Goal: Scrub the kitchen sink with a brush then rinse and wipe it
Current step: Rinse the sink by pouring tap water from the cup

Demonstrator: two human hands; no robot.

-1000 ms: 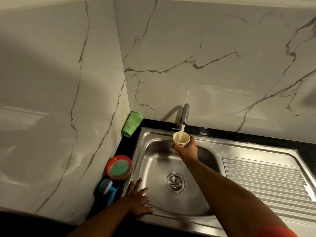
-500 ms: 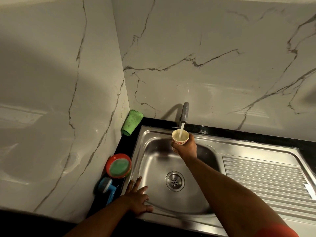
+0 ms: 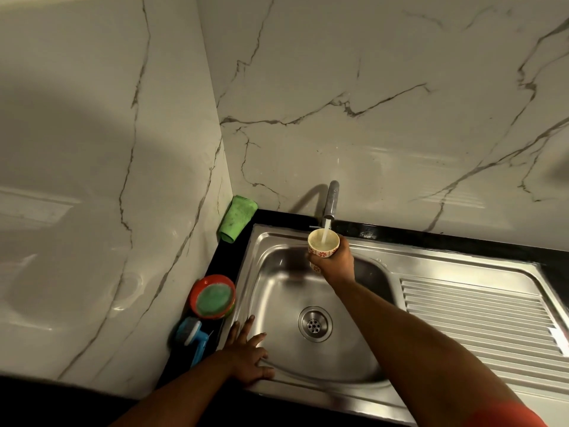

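A stainless steel sink [image 3: 277,291] with a round drain [image 3: 314,323] fills the lower middle. My right hand [image 3: 337,263] grips a small white cup with red flowers [image 3: 323,246] upright under the tap [image 3: 331,200], and water runs into the cup. My left hand [image 3: 248,359] rests flat, fingers spread, on the sink's near left rim. A blue scrub brush [image 3: 192,335] lies on the black counter left of the sink, just beyond my left hand.
A red bowl holding a green pad [image 3: 213,296] sits on the counter behind the brush. A folded green cloth [image 3: 237,218] leans in the wall corner. The ribbed drainboard [image 3: 480,322] extends right of the basin. Marble walls close in at left and back.
Nothing has visibly moved; water keeps running into the cup and both hands stay in place.
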